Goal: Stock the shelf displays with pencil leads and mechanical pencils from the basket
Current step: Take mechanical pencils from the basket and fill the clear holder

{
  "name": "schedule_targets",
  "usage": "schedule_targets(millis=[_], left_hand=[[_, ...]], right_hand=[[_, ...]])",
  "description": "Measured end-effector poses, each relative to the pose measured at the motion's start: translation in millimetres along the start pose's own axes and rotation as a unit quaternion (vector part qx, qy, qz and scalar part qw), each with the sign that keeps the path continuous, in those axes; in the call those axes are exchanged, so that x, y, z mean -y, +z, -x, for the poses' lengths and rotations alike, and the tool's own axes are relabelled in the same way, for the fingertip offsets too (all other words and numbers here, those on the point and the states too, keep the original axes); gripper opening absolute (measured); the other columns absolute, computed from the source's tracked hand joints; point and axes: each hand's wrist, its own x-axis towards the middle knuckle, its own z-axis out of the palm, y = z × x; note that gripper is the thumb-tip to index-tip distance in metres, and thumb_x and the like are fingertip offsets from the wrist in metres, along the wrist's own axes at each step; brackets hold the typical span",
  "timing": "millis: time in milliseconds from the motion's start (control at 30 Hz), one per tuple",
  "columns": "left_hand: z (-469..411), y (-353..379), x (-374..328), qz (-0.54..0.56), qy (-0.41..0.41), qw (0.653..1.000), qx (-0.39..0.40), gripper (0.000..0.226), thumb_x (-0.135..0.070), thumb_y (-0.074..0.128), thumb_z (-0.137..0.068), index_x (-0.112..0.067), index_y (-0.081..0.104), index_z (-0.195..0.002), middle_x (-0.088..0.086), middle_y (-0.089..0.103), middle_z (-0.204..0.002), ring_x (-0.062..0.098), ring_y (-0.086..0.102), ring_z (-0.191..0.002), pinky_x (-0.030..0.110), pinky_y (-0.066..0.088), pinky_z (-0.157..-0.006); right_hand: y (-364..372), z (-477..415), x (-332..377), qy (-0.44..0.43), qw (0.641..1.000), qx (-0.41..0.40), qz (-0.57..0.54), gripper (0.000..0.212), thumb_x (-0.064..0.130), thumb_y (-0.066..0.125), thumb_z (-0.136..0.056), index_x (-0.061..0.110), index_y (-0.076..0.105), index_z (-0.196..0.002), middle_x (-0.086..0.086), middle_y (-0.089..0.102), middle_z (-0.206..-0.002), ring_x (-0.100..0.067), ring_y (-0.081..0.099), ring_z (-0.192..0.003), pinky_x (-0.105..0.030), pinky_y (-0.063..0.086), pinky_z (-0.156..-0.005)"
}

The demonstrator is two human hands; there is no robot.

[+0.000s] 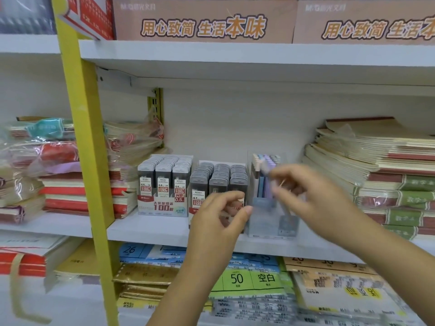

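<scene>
On the middle shelf point(146, 228) stand two displays of pencil lead cases, the 0.5 display point(164, 184) on the left and the 0.7 display point(217, 178) beside it. To their right is a clear display box point(270, 222) with pastel mechanical pencils upright inside. My right hand point(313, 196) pinches a blurred mechanical pencil point(268, 169) tilted over that box. My left hand point(221, 215) hovers in front of the 0.7 display, fingers loosely curled with nothing seen between them and the thumb tip at the clear box's left edge. The basket is out of view.
Stacks of notebooks point(388, 165) fill the shelf to the right, and wrapped notebook bundles point(58, 175) lie to the left. A yellow upright post point(87, 149) divides the shelving. Paper packs point(254, 278) lie on the shelf below, and brown cartons point(202, 20) sit above.
</scene>
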Motion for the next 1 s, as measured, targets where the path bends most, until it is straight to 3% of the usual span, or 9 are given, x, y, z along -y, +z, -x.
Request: schedule_targets(millis=[67,133,200,267,467,633,833,1000], left_hand=[[0.9,4.7,7.2,-0.161,0.11,0.979,-0.061,0.04,-0.04,0.066,-0.086,-0.028,0.064,-0.125,-0.017,0.056,-0.119,0.006,0.05,-0.113,0.018,0.04,-0.097],[0.0,9.4,17.3,-0.255,0.187,0.944,-0.089,0.054,-0.039,0.068,-0.085,-0.021,0.057,-0.135,-0.003,0.054,-0.135,0.016,0.042,-0.131,0.029,0.031,-0.112],[-1.5,12.3,26.9,-0.302,0.203,0.928,-0.082,0.065,-0.042,0.067,-0.085,-0.023,0.047,-0.143,0.002,0.043,-0.153,0.024,0.029,-0.148,0.044,0.021,-0.121],[-3.8,13.8,35.4,-0.334,0.205,0.918,-0.068,0.072,-0.047,0.066,-0.085,-0.026,0.039,-0.148,0.0,0.029,-0.162,0.025,0.015,-0.154,0.054,0.014,-0.122],[-8.3,16.9,46.0,-0.35,0.205,0.913,-0.048,0.079,-0.048,0.071,-0.08,-0.029,0.038,-0.149,0.002,0.021,-0.166,0.026,0.006,-0.156,0.061,0.014,-0.121],[-8.8,19.4,47.1,-0.351,0.203,0.912,-0.054,0.083,-0.045,0.081,-0.075,-0.027,0.043,-0.147,0.003,0.02,-0.166,0.026,0.006,-0.156,0.059,0.009,-0.122],[-8.8,19.9,47.1,-0.348,0.198,0.915,-0.059,0.082,-0.044,0.082,-0.074,-0.027,0.044,-0.145,0.003,0.02,-0.165,0.026,0.006,-0.156,0.059,0.01,-0.122],[-7.6,19.4,45.8,-0.35,0.192,0.915,-0.055,0.085,-0.044,0.083,-0.073,-0.028,0.043,-0.146,0.003,0.018,-0.166,0.026,0.005,-0.156,0.057,0.008,-0.121]], right_hand=[[-10.1,-15.3,-6.6,0.039,0.989,-0.104,-0.096,0.02,0.022,0.06,-0.089,0.037,0.053,-0.099,0.009,0.061,-0.09,-0.004,0.063,-0.081,-0.025,0.056,-0.07],[-13.7,-29.2,-9.7,0.04,0.978,-0.151,-0.139,0.035,0.011,0.063,-0.089,0.03,0.046,-0.113,0.002,0.06,-0.094,-0.012,0.068,-0.08,-0.035,0.06,-0.069],[-6.2,-35.3,-11.4,0.018,0.983,-0.149,-0.109,0.058,0.007,0.065,-0.089,0.042,0.036,-0.125,0.004,0.058,-0.093,-0.008,0.068,-0.076,-0.025,0.059,-0.068],[6.6,-36.5,-16.3,0.01,0.99,-0.13,-0.046,0.062,0.009,0.067,-0.088,0.045,0.035,-0.127,0.012,0.057,-0.091,-0.001,0.066,-0.073,-0.014,0.054,-0.064],[31.8,-32.9,-33.6,0.024,0.993,-0.112,-0.018,0.053,0.017,0.07,-0.087,0.045,0.04,-0.121,0.018,0.059,-0.086,0.001,0.065,-0.068,-0.011,0.049,-0.059],[33.6,-34.7,-34.9,0.033,0.995,-0.092,-0.016,0.051,0.02,0.07,-0.086,0.048,0.041,-0.117,0.017,0.06,-0.083,0.001,0.065,-0.067,-0.016,0.051,-0.06],[28.7,-45.8,-35.1,0.052,0.995,-0.087,0.014,0.048,0.022,0.071,-0.086,0.045,0.042,-0.116,0.015,0.062,-0.076,0.005,0.062,-0.069,-0.006,0.043,-0.056],[32.7,-41.9,-32.1,0.044,0.994,-0.094,0.035,0.047,0.021,0.069,-0.088,0.042,0.042,-0.119,0.017,0.062,-0.08,0.005,0.061,-0.066,-0.011,0.043,-0.059]])
